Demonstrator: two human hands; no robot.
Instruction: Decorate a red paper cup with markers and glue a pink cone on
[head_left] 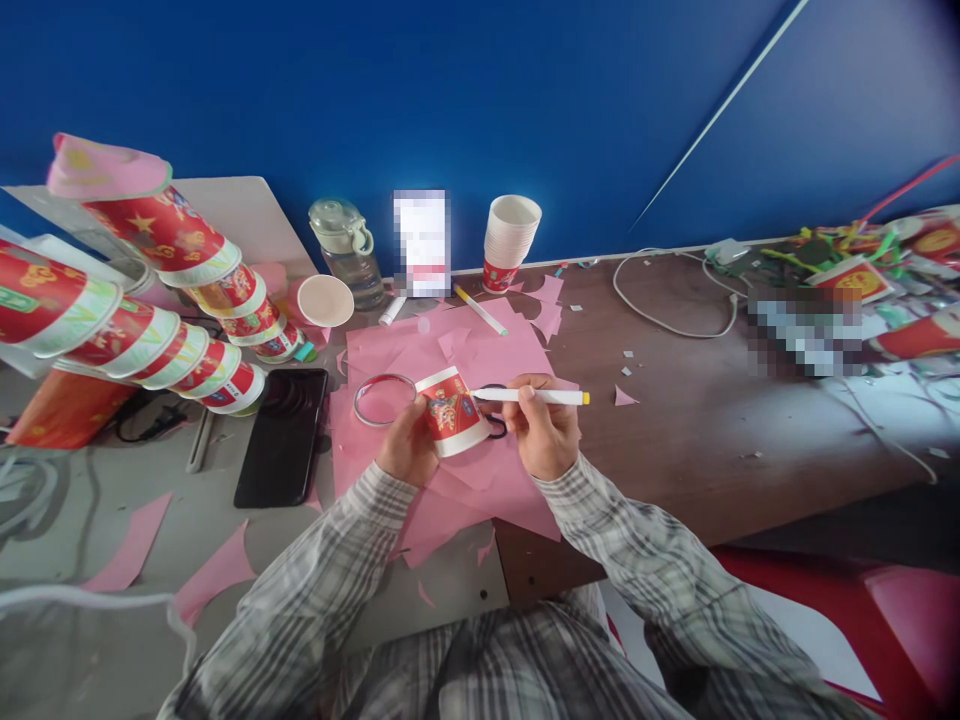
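My left hand [409,442] grips a red and white paper cup [452,415] with a printed design, tilted on its side over the pink paper [517,480]. In my right hand [546,432] is a white marker [551,397] with a yellow end. Its tip points left and meets or nearly meets the upper right part of the cup. A roll of clear tape [384,398] lies just left of the cup. Behind the cup and my right fingers a dark ring-shaped thing is partly hidden. A second marker [481,310] and a white cap [392,310] lie farther back.
Two tilted towers of joined paper cups [142,345] stand at left, one topped with a pink cone [109,165]. Nearby are a black phone [281,437], a water bottle [349,255] and an upright lit screen [422,243]. Stacked cups [511,240] stand behind; cables and clutter [862,290] lie right.
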